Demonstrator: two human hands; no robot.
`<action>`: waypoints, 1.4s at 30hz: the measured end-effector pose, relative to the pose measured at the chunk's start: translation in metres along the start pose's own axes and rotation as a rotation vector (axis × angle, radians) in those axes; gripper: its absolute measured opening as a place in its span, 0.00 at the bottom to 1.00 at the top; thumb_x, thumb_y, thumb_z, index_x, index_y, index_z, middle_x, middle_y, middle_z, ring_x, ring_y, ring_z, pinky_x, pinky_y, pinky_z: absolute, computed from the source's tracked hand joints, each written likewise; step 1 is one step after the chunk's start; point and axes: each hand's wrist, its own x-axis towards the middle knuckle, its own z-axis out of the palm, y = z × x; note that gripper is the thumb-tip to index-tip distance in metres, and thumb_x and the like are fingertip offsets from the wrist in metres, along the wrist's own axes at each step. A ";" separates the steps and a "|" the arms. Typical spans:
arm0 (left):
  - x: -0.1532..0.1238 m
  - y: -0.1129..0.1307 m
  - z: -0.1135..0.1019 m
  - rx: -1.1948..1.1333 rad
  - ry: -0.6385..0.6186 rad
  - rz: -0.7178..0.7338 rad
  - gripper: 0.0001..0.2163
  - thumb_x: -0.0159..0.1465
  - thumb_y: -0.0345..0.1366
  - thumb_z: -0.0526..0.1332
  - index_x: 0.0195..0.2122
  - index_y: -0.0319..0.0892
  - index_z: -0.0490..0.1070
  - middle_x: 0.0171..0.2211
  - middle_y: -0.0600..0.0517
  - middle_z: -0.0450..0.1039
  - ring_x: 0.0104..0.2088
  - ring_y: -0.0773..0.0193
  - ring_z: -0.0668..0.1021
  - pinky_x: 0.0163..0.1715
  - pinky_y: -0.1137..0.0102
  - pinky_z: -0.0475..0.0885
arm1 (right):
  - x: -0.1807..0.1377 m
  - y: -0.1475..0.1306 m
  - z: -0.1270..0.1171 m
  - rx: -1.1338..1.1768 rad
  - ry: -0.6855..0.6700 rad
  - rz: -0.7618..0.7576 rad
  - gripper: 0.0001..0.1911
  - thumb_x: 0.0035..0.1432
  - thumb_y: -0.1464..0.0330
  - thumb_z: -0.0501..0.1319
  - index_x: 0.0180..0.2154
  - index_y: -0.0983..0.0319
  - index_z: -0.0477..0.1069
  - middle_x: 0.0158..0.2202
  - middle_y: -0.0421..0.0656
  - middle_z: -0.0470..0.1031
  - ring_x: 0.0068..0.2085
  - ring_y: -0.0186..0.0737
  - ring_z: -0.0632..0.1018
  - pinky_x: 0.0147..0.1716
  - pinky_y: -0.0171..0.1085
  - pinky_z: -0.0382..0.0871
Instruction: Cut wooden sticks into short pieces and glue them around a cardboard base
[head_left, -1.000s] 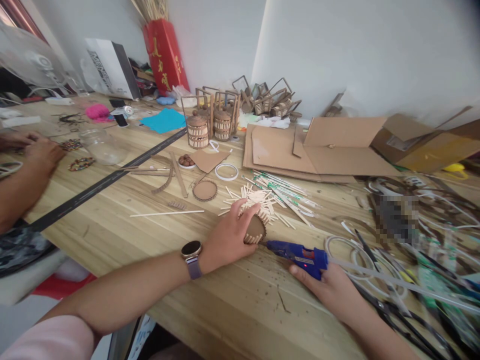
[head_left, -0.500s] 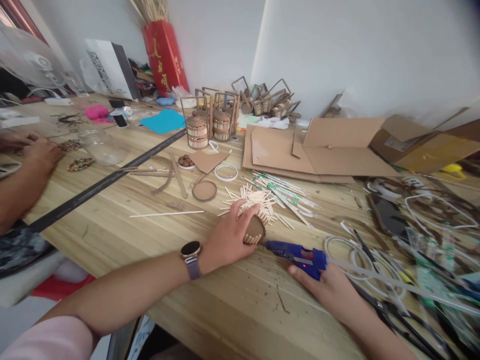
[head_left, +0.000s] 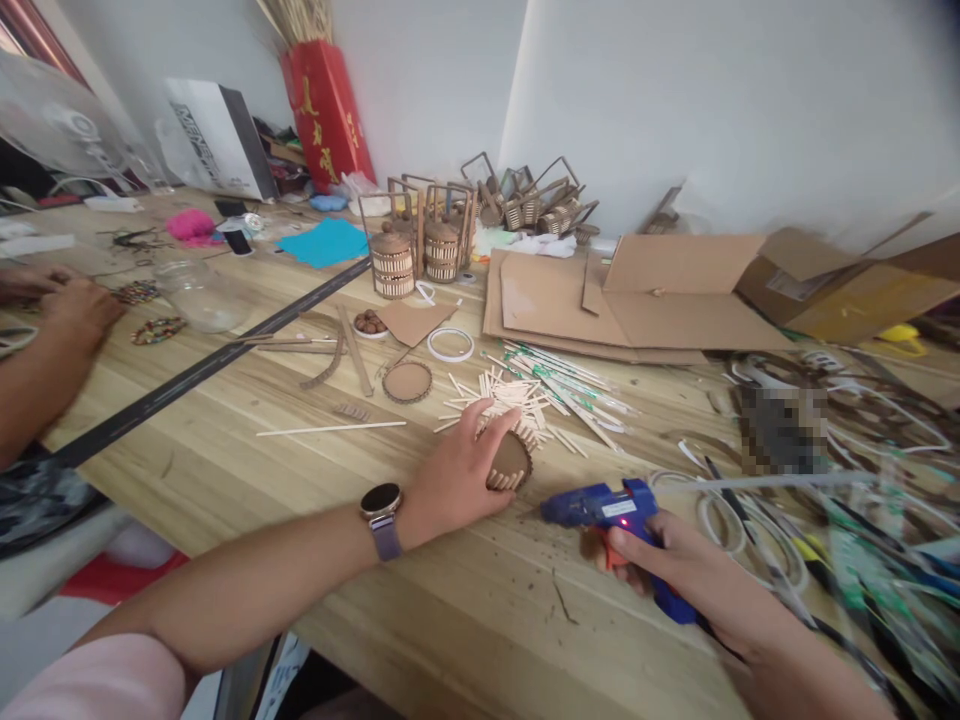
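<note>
My left hand (head_left: 461, 460), with a watch on its wrist, curves its fingers and thumb around the left side of a round cardboard base (head_left: 510, 458). Short wooden sticks stand along the rim of that base, which rests on the table. A blue hot glue gun (head_left: 619, 508) with a red trigger and a lit red light is held in my right hand (head_left: 664, 560). Its nozzle points left, a short way from the base. Just behind the base lies a pile of short wooden sticks (head_left: 499, 390). Another cardboard disc (head_left: 407, 381) with a dark rim lies to the left.
Small lidded baskets (head_left: 393, 262) with tall handles stand at the back, near flattened cardboard (head_left: 562, 300). Long sticks in wrappers (head_left: 570, 385) lie behind my hands. Coiled white strips (head_left: 720, 520) clutter the right. Another person's hands (head_left: 71, 305) work at the left beside a glass jar (head_left: 199, 298).
My right hand has drawn the glue gun slightly right, away from the base, and tilted it so the trigger and handle show. My left hand stays in place on the base.
</note>
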 end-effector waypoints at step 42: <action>0.000 0.000 -0.001 0.034 -0.016 -0.005 0.43 0.53 0.33 0.69 0.65 0.51 0.46 0.65 0.41 0.46 0.63 0.47 0.63 0.59 0.53 0.65 | 0.041 -0.072 0.003 -0.683 0.089 -0.359 0.05 0.57 0.67 0.55 0.30 0.58 0.69 0.22 0.35 0.69 0.24 0.35 0.69 0.24 0.31 0.59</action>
